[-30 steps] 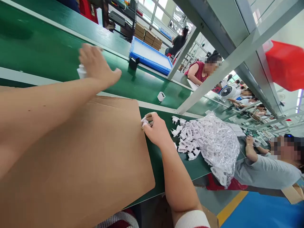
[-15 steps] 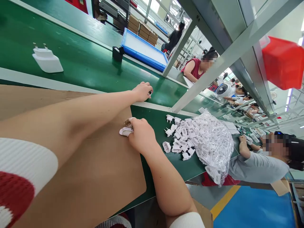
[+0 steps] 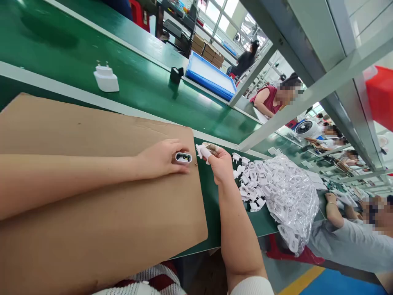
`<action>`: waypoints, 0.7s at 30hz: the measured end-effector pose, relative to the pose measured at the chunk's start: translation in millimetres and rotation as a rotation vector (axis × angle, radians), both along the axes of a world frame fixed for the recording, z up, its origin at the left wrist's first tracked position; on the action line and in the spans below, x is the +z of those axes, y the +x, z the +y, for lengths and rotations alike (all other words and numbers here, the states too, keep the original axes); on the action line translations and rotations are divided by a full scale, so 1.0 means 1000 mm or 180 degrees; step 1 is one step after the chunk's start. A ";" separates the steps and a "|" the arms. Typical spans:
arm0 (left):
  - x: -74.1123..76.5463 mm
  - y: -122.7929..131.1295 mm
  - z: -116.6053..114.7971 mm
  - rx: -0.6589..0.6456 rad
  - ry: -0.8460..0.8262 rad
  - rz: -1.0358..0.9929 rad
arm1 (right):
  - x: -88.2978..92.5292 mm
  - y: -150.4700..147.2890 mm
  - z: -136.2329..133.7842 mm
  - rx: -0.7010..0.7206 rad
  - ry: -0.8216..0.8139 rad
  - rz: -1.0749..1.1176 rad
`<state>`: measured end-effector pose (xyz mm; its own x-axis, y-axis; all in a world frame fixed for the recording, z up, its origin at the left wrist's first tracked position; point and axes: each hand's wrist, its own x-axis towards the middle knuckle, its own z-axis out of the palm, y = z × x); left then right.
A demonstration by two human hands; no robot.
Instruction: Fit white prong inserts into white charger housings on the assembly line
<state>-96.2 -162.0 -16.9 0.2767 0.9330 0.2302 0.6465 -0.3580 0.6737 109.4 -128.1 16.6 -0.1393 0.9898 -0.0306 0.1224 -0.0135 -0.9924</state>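
Cardboard sheet [image 3: 107, 221] on green worktop [image 3: 210, 200]. Clear plastic bag [image 3: 290, 200] well to its right, full of white parts; loose plug caps [image 3: 253, 180] heaped alongside. Most work left, I judge. One white adapter [image 3: 106, 80], pins up, beyond rail [image 3: 150, 116]: looks complete. Left hand [image 3: 164, 157] grips white oval shell [image 3: 183, 157] over cardboard, open end showing dark innards. Right hand [image 3: 222, 166] pinches white plug piece [image 3: 203, 151] near shell; two apart, seemingly unjoined.
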 end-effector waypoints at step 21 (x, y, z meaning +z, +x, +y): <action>-0.015 -0.010 -0.007 -0.0117 -0.0119 -0.0532 | 0.009 -0.033 -0.037 0.0867 0.1885 -0.3511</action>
<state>-106.7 -169.0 -32.0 0.2715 0.9317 0.2414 0.5112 -0.3521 0.7840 76.3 -164.8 25.7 -0.5209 0.8356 0.1745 0.8093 0.5485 -0.2102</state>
